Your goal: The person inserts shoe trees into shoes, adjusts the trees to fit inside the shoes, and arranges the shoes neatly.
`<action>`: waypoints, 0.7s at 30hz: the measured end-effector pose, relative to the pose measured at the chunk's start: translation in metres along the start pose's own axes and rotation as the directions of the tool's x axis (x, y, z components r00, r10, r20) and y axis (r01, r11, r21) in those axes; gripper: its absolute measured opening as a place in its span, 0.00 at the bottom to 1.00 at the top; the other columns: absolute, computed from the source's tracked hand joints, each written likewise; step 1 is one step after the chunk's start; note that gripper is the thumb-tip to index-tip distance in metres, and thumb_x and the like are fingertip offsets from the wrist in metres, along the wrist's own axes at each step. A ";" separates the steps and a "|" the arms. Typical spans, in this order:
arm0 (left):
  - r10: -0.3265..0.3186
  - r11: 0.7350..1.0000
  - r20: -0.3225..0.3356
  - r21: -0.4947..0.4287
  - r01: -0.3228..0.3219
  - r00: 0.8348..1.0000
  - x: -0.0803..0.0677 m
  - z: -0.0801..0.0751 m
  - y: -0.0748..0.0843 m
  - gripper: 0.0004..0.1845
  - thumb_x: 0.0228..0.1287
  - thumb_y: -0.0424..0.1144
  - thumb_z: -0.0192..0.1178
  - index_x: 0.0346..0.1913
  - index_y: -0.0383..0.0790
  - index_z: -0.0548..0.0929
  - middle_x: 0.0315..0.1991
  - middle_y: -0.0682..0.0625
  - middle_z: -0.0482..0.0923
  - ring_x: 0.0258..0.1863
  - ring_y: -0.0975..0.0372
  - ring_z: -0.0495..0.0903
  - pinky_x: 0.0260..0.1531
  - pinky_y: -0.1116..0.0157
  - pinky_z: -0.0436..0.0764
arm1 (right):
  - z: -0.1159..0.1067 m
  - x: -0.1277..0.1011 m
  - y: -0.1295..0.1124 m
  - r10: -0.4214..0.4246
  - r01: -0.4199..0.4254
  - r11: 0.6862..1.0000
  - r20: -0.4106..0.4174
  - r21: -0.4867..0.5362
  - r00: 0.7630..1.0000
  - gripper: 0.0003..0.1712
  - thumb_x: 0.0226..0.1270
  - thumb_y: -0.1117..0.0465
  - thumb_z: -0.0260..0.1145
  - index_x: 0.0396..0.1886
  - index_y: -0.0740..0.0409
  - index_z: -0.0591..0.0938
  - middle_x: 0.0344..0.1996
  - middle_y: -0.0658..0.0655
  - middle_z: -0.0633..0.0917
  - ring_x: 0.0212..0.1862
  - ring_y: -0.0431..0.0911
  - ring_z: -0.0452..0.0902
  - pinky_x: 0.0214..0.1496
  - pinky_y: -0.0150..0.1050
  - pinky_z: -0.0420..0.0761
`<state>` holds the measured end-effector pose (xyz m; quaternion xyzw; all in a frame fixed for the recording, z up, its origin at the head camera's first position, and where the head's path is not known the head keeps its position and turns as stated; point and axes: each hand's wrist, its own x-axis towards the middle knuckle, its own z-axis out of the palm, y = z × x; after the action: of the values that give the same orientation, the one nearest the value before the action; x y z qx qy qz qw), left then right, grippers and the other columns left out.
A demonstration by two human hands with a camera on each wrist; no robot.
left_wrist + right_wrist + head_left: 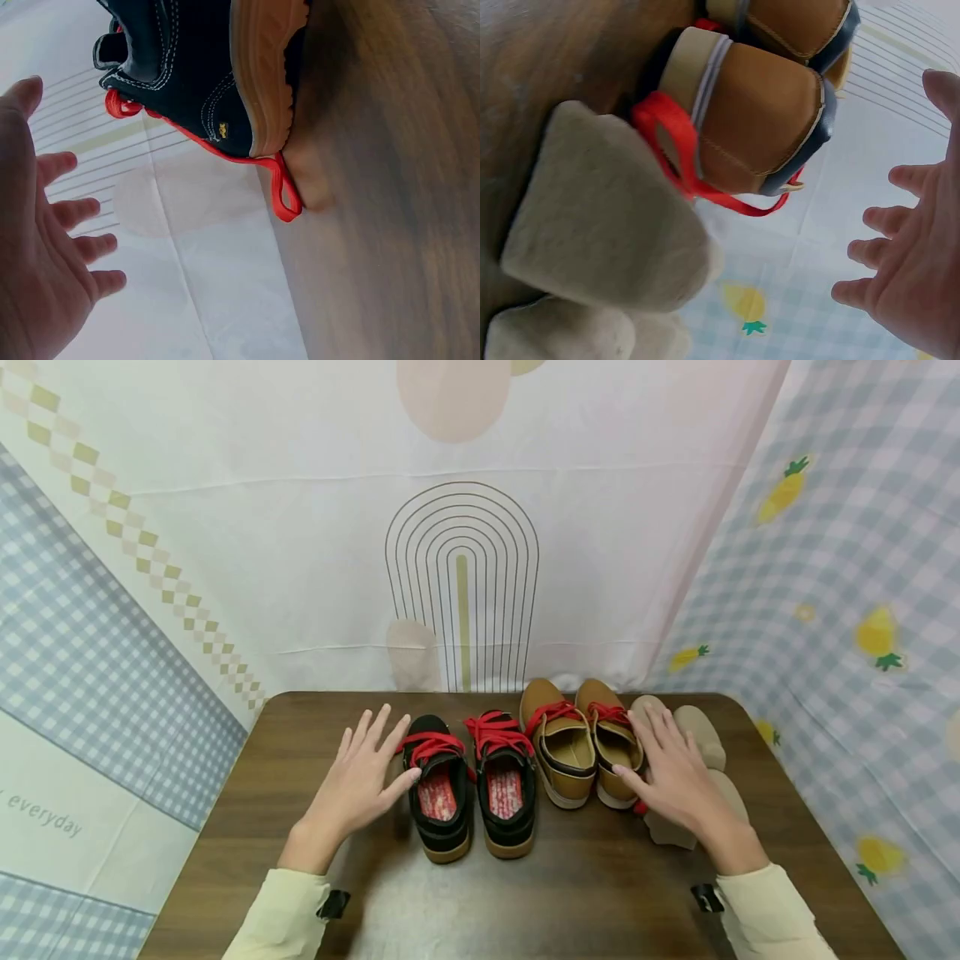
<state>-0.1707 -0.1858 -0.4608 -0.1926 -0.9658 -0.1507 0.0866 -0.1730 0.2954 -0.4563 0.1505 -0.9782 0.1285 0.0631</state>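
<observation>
A pair of black shoes with red laces stands side by side, a left one (442, 806) and a right one (508, 802). To their right is a tan pair, also red-laced, a left shoe (566, 747) and a right shoe (611, 747). My left hand (360, 777) hovers beside the left black shoe, fingers spread, holding nothing. Spread just as loosely, my right hand (672, 768) is over several rounded beige molded pieces (702, 735) beside the tan pair, partly hiding them. In the right wrist view its palm (922, 270) holds nothing.
Brown wooden table (592, 893) carries all the shoes, with its rear edge against a white printed cloth (315, 568). Checked cloth with pineapples (847, 693) hangs at the right side, and blue checked cloth (82, 635) at the left.
</observation>
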 end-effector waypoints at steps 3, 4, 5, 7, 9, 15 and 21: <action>0.043 0.999 -0.014 0.002 -0.043 0.999 -0.002 -0.001 0.001 0.42 0.74 0.65 0.54 0.83 0.53 0.55 0.84 0.41 0.47 0.83 0.41 0.46 0.76 0.34 0.51 | 0.002 -0.004 0.004 -0.008 0.008 1.000 -0.016 0.009 1.000 0.51 0.74 0.35 0.60 0.85 0.50 0.50 0.83 0.68 0.49 0.82 0.69 0.42 0.72 0.79 0.49; 0.056 0.998 -0.020 0.003 -0.056 0.998 -0.003 -0.001 0.001 0.42 0.74 0.64 0.54 0.83 0.52 0.56 0.84 0.41 0.47 0.82 0.41 0.47 0.76 0.34 0.52 | 0.003 -0.005 0.005 -0.011 0.011 1.000 -0.021 0.014 1.000 0.51 0.74 0.35 0.61 0.85 0.49 0.50 0.83 0.68 0.50 0.82 0.69 0.43 0.72 0.79 0.49; 0.067 0.998 -0.025 0.003 -0.067 0.997 -0.004 -0.001 0.002 0.42 0.74 0.63 0.55 0.83 0.52 0.56 0.84 0.41 0.48 0.82 0.41 0.47 0.76 0.34 0.52 | 0.003 -0.007 0.006 -0.013 0.013 1.000 -0.025 0.020 1.000 0.52 0.73 0.36 0.61 0.85 0.49 0.50 0.83 0.68 0.50 0.82 0.69 0.43 0.72 0.79 0.49; 0.088 0.996 -0.028 -0.002 -0.088 0.996 -0.006 -0.001 0.003 0.41 0.74 0.62 0.55 0.83 0.51 0.57 0.83 0.41 0.49 0.82 0.41 0.48 0.76 0.35 0.53 | 0.004 -0.009 0.008 -0.017 0.018 1.000 -0.036 0.017 0.999 0.51 0.73 0.36 0.62 0.85 0.49 0.51 0.82 0.68 0.51 0.81 0.70 0.44 0.71 0.80 0.51; 0.109 0.994 -0.033 -0.011 -0.110 0.993 -0.007 -0.001 0.004 0.40 0.74 0.61 0.56 0.82 0.50 0.59 0.83 0.41 0.50 0.82 0.42 0.49 0.77 0.35 0.53 | 0.005 -0.012 0.010 -0.020 0.021 1.000 -0.044 0.003 0.999 0.51 0.73 0.37 0.62 0.85 0.51 0.53 0.82 0.68 0.51 0.81 0.70 0.46 0.71 0.79 0.52; 0.198 0.979 -0.081 -0.022 -0.201 0.977 -0.013 0.003 0.007 0.39 0.72 0.57 0.60 0.80 0.47 0.64 0.82 0.41 0.55 0.81 0.43 0.54 0.76 0.37 0.58 | 0.010 -0.022 0.014 -0.033 0.029 0.998 -0.093 -0.049 0.995 0.48 0.70 0.38 0.66 0.79 0.61 0.64 0.80 0.68 0.57 0.77 0.72 0.55 0.71 0.75 0.58; 0.261 0.959 -0.151 -0.072 -0.274 0.953 -0.019 0.008 0.008 0.37 0.69 0.53 0.63 0.77 0.46 0.69 0.79 0.41 0.61 0.79 0.43 0.60 0.74 0.38 0.62 | 0.019 -0.032 0.017 -0.037 0.036 0.999 -0.166 -0.010 0.985 0.46 0.62 0.46 0.75 0.74 0.64 0.70 0.75 0.72 0.65 0.72 0.75 0.61 0.66 0.74 0.66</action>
<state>-0.1507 -0.1824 -0.4706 -0.3145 -0.9143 -0.1948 0.1646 -0.1498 0.3147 -0.4841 0.1569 -0.9671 0.1360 0.1472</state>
